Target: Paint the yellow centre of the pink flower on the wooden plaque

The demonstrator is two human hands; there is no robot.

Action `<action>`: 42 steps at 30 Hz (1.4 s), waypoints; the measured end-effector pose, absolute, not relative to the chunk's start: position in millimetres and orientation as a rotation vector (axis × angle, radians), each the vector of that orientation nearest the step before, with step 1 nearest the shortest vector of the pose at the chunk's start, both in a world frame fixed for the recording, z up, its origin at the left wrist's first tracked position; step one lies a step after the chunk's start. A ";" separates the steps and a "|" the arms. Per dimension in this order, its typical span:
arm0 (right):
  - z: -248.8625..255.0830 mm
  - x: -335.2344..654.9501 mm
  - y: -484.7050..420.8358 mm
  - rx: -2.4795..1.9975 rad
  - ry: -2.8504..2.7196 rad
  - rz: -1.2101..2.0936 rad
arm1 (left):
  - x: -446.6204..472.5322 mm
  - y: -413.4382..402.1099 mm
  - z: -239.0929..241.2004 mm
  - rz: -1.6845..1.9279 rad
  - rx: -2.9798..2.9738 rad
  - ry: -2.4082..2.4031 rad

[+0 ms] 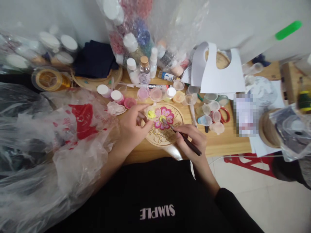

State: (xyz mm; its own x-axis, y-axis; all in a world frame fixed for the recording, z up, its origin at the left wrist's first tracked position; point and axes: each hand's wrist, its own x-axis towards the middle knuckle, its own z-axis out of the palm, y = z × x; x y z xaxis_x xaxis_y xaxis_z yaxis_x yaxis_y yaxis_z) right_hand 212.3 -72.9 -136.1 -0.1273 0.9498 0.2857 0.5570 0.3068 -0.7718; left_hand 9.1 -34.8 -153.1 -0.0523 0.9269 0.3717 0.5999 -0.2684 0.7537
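Observation:
My left hand [134,124] pinches a small clear cup of yellow paste [151,114] over the left edge of a round wooden plaque [155,142]. In my right hand [193,139] is a dark-handled tool [188,143], held like a pen, its thin tip at the yellow centre of a flower. That flower [167,113] has pink petals with darker pink edges. Gold wire outlines [159,133] curl across the plaque below it. Whether the tool ends in a brush or a blade is too small to tell.
Several small pots of coloured material [143,93] stand behind the plaque. Red-handled scissors [225,115] lie to the right among more pots. A crumpled plastic bag [82,129] covers the left side. White paper cutouts [218,72] and bottles [144,64] stand at the back.

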 end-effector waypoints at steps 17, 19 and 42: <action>-142.3 217.9 -67.9 -1.340 -1.556 0.711 | -1.0 -28.2 -147.4 1.382 2.091 1.718; -145.1 218.5 -65.0 -1.341 -1.507 0.745 | -5.1 -23.8 -149.5 1.453 2.015 1.733; -173.6 222.0 -60.4 -1.293 -0.964 1.022 | -33.5 -31.9 -131.8 1.493 1.293 1.781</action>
